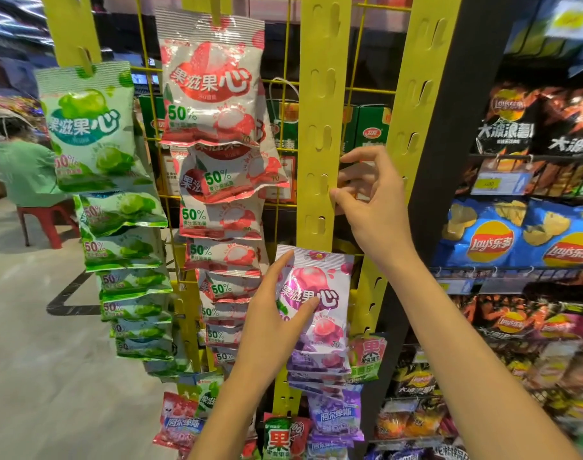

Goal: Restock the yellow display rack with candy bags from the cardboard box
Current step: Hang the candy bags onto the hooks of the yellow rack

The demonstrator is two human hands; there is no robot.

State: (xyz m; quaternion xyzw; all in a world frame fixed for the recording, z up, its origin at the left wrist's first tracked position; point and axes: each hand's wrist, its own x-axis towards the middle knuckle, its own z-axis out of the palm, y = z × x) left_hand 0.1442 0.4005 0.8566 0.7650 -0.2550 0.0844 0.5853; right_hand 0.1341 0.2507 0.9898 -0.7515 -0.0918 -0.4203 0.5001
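Observation:
The yellow display rack point(318, 104) fills the middle of the head view, with slotted hanging strips on a wire grid. My left hand point(276, 313) holds a purple candy bag point(316, 303) against the lower part of the middle strip, thumb on its front and fingers along its left edge. My right hand point(369, 197) pinches the right edge of that strip above the bag. Red lychee candy bags point(213, 91) hang in a column on the strip to the left. Green candy bags point(91, 124) hang on the far-left strip. The cardboard box is out of view.
A dark shelf unit point(449, 161) with chip bags point(522, 234) stands at the right, close to my right forearm. More candy bags point(336, 416) hang low on the rack. A person in green point(21, 167) sits on a red stool point(47, 220) far left. Grey floor point(51, 360) lies lower left.

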